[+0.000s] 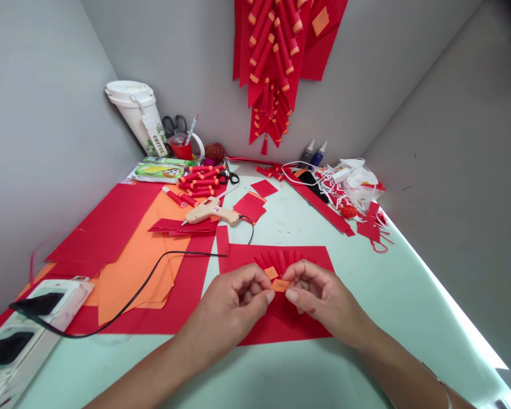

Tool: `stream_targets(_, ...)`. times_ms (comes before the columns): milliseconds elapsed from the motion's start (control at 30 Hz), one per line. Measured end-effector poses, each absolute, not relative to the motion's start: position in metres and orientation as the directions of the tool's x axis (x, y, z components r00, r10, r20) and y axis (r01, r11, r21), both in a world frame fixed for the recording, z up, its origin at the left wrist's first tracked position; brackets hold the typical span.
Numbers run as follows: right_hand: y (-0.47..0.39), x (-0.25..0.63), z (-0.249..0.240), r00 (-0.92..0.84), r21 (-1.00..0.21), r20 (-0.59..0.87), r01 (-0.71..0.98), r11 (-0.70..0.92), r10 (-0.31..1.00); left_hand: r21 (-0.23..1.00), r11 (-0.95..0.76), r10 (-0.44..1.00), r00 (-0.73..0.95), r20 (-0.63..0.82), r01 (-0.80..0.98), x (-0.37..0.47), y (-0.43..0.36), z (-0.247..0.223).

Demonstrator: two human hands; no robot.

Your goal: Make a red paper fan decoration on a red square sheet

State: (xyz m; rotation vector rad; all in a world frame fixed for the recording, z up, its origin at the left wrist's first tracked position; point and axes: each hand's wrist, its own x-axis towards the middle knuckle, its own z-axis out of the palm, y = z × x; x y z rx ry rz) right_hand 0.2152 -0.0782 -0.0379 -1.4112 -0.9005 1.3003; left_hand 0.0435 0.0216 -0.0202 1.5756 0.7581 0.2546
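A small orange paper piece [280, 286] with faint dark marks is pinched between both hands. My left hand [246, 292] grips its left end, thumb against curled fingers, and my right hand [313, 291] grips its right end the same way. Just behind it lies an orange paper square [271, 273]. Narrow folded red paper strips [283, 258] fan out behind the fingers. All of this is over a large red paper sheet [323, 255] on the pale green table.
A cream glue gun [210, 211] lies behind my left hand, its black cable [153, 272] crossing orange sheets [142, 255]. Further back are red paper rolls [202, 183], scissors [229, 178] and a white bucket [132, 108]. White scraps [344, 176] are piled at the back right.
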Motion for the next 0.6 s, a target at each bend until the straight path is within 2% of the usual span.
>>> stream_targets(233, -0.076, 0.209, -0.036, 0.126, -0.954, -0.287, -0.129, -0.271, 0.95, 0.952, 0.043, 0.604, 0.751, -0.265, 0.302, 0.045, 0.018, -0.017)
stream_targets(367, -0.079, 0.217, -0.031, 0.157, -0.963, -0.267, -0.081, -0.258, 0.951, 0.931, -0.024, 0.577, 0.766, -0.284, 0.363, 0.046, 0.017, -0.017)
stream_targets(500, -0.085, 0.251, -0.025, 0.286, -0.973, -0.204, 0.048, -0.227, 0.936, 0.868, -0.258, 0.503, 0.826, -0.254, 0.424, 0.045, 0.018, -0.021)
stream_targets(600, -0.093, 0.282, -0.021, 0.317, -0.926, -0.271, 0.172, -0.336, 0.909, 0.816, -0.464, 0.414, 0.899, -0.143, 0.344, 0.043, 0.017, -0.026)
